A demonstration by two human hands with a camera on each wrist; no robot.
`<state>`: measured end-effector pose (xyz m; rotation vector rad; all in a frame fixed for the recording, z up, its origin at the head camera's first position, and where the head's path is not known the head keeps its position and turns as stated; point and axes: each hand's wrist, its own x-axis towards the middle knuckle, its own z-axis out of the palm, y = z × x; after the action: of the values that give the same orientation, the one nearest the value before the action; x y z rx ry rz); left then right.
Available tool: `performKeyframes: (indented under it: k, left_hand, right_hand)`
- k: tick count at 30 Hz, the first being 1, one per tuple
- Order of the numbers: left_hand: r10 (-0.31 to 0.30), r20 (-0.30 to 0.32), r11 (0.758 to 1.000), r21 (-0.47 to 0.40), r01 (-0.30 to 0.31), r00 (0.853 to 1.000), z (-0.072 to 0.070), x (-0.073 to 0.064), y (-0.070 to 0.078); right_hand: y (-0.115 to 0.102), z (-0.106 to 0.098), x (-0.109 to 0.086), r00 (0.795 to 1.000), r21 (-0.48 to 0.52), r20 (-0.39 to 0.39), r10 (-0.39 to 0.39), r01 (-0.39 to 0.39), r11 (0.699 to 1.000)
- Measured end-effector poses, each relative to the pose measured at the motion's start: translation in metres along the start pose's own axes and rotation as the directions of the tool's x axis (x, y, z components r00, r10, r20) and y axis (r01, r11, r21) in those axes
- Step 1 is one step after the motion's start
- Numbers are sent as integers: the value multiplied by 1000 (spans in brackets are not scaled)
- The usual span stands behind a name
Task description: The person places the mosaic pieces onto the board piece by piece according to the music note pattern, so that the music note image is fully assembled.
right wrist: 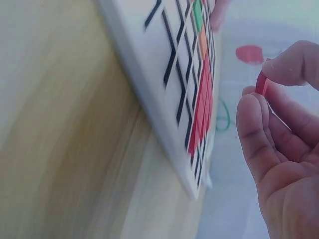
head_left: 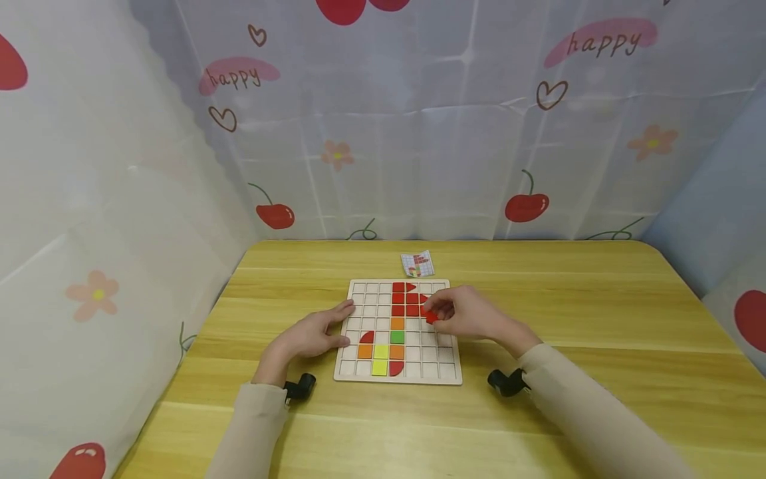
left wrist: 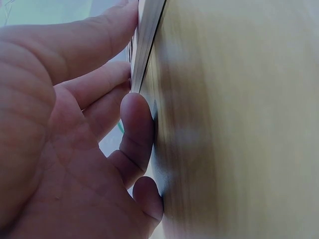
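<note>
A pale wooden grid board (head_left: 431, 369) lies on the table with coloured tiles in some of its cells. My right hand (head_left: 469, 313) pinches a small red tile (right wrist: 261, 83) between thumb and fingertips, over the board's right half. Several red tiles (head_left: 398, 299) fill cells in the upper middle, two triangular ones among them. Below come orange (head_left: 397, 323), green (head_left: 397, 337) and yellow tiles (head_left: 380, 359), plus two rounded red pieces (head_left: 367, 337). At the board's left edge, my left hand (head_left: 308, 334) touches the rim with loosely spread fingers and thumb.
Behind the board lies a small printed card (head_left: 417, 264) with a coloured grid picture. The wooden table (head_left: 538, 426) ends at a patterned curtain (head_left: 407, 166) at the back and left. Black wrist mounts (head_left: 505, 383) sit near both cuffs.
</note>
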<state>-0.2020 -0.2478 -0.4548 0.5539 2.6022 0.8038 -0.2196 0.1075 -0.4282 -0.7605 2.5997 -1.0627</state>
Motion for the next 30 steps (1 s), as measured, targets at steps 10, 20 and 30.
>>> performKeyframes:
  k: [10,20,30]
  left_hand:
    - [8,-2,1000,0,-8,1000,1,1,-2]
    - [8,-2,1000,-17,-8,1000,0,0,-1]
    - [19,-5,1000,-14,-19,1000,-1,-1,-2]
  right_hand:
    - [-32,32,21,1000,-38,12,-24,24,999]
    - [-55,63,40,996,-76,90,5,2,997]
    - [-66,78,45,992,-162,127,8,13,987]
